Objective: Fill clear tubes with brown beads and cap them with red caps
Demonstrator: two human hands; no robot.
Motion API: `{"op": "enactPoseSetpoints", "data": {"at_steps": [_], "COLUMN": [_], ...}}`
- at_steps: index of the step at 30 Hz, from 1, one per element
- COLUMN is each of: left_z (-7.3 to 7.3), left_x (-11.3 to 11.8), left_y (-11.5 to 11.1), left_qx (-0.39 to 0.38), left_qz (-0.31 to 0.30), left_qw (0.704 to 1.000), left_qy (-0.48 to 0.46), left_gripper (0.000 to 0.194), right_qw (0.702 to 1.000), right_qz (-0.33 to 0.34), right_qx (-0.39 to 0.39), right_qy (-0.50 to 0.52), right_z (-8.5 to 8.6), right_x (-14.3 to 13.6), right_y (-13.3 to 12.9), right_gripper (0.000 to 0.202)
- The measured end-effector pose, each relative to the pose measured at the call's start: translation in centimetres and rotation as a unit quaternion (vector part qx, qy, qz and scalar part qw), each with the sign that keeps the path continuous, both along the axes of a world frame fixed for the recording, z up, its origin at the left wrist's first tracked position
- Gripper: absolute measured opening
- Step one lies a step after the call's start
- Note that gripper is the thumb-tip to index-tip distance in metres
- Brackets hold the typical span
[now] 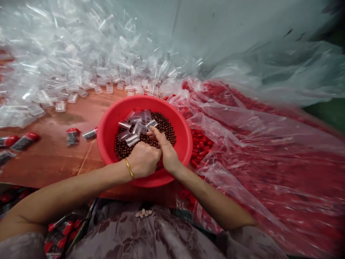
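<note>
A red plastic basin (179,120) holds small dark brown balls (165,126) with several clear plastic containers (138,127) lying on top. Over the near side of the basin, my left hand (145,160), with a gold bangle at its wrist, is closed in a fist. Whatever is inside that fist is hidden. My right hand (167,151) lies against the left, its fingers stretched out and pointing over the balls toward the clear containers. I see nothing held in it.
Many clear containers (81,72) are heaped behind and left of the basin. Filled containers with red caps (72,136) lie on the orange-brown surface (54,158) to the left. Red pieces (201,144) lie under clear plastic sheeting (242,126) on the right.
</note>
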State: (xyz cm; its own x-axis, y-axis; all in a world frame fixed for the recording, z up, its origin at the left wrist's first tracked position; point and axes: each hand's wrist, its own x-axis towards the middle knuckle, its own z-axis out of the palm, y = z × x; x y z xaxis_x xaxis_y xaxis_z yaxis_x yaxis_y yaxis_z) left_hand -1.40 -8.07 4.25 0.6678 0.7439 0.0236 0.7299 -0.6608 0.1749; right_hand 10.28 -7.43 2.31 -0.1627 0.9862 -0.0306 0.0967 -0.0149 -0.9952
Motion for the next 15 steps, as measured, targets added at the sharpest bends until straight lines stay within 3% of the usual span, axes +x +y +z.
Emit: {"op": "enactPoseSetpoints", "data": {"at_steps": [2,4,7,10,13,15], "left_z": [0.0,0.2,0.9,1.7,2.9,3.8], "left_x": [-0.1,0.1,0.7,0.4,-2.8,-6.7], "left_y": [0.1,0.3,0.7,0.9,-0.1,-1.8], "left_qx": [-0.011,-0.016,-0.015,0.003,0.059,0.098], "left_qz": [0.007,0.025,0.058,0.087,0.132,0.182], "left_qw": [1.000,1.000,0.998,0.994,0.982,0.966], "left_qy": [-0.001,-0.004,-0.024,-0.068,-0.120,-0.153], "left_gripper": [0.024,0.024,0.026,0.025,0.027,0.029], "right_qw": [0.999,1.000,0.990,0.968,0.965,0.974], "right_qz": [-0.012,-0.019,-0.023,-0.076,-0.158,-0.197], "right_qx": [0.031,0.015,-0.023,0.023,0.081,0.101], "right_qy": [-0.013,0.019,0.140,0.240,0.191,0.050], "right_z": [-0.2,-0.1,1.0,2.4,2.6,1.5], "right_x": [-0.1,-0.2,-0.2,1.2,5.4,9.4], "right_y": [0.3,0.6,1.1,1.2,1.0,0.8], "right_gripper": [0.062,0.063,0.070,0.068,0.048,0.036]}}
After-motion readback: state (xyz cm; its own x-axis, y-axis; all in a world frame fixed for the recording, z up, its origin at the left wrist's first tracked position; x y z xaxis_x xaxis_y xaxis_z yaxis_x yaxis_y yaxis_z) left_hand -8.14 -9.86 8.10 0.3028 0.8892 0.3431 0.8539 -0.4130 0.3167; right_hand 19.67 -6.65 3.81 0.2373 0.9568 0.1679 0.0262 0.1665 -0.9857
